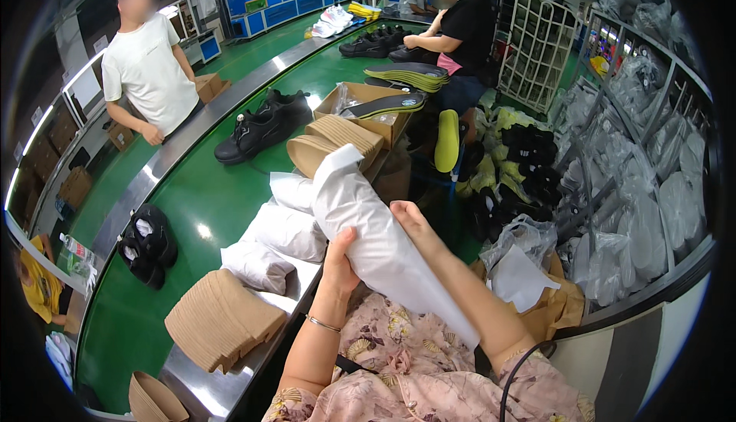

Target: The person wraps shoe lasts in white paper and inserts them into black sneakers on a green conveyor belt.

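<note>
In front of me a long roll of white wrapping paper (368,223) is held up at a slant, its lower end hanging over my right forearm. What is inside it is hidden. My left hand (340,262) is closed on its near left side, thumb against the paper. My right hand (412,226) holds its right edge, some fingers hidden behind it. White paper-wrapped bundles (284,230) lie just left of my left hand on the metal ledge. Beyond the roll's top end, curved brown cardboard inserts (337,140) are stacked.
A green conveyor (192,200) carries black shoes (261,127). More cardboard inserts (222,318) sit near left. Insoles (406,77) top a cardboard box (364,100). On the right, a metal rack (644,138) holds plastic-bagged items. One person (149,62) stands across; another (464,31) sits ahead.
</note>
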Motion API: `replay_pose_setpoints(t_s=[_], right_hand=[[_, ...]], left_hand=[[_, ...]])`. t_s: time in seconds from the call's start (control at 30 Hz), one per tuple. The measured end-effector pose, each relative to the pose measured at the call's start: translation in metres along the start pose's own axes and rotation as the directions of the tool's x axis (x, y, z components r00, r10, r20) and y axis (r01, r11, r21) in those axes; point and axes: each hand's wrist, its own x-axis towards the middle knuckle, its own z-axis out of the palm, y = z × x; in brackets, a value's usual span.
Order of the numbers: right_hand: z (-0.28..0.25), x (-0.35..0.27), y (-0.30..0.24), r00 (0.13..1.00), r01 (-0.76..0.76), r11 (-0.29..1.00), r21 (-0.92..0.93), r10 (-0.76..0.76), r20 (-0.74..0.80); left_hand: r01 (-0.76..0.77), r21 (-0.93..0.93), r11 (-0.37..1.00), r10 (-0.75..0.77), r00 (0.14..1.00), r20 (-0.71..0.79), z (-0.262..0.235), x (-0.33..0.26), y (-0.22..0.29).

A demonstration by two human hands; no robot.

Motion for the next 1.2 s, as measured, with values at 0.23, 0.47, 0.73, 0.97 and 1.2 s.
replay_pose_setpoints(t_s=[0.23, 0.47, 0.73, 0.97, 1.2], right_hand=[[-0.002, -0.028, -0.006, 0.987, 0.114, 0.991, -0.067, -0.105, 0.118], [0.044, -0.020, 0.010, 0.509, 0.450, 0.560, -0.696, -0.801, -0.316], [0.041, -0.019, 0.023, 0.806, 0.502, 0.865, 0.019, -0.459, -0.372], [0.029, -0.013, 0.000, 0.944, 0.275, 0.929, 0.246, -0.212, -0.254], [0.024, -0.021, 0.005, 0.968, -0.122, 0.390, 0.913, -0.156, 0.196]], left_hand=[[-0.049, -0.139, 0.989, 0.038, 0.996, -0.080, 0.025, 0.023, 0.004], [-0.127, -0.364, 0.923, 0.105, 0.991, -0.078, 0.028, 0.035, -0.019], [-0.139, -0.308, 0.941, 0.131, 0.990, -0.047, 0.041, 0.029, -0.014], [-0.189, -0.117, 0.975, 0.186, 0.982, -0.036, 0.019, 0.023, -0.009], [-0.167, -0.052, 0.985, 0.167, 0.986, -0.004, 0.013, 0.013, -0.011]])
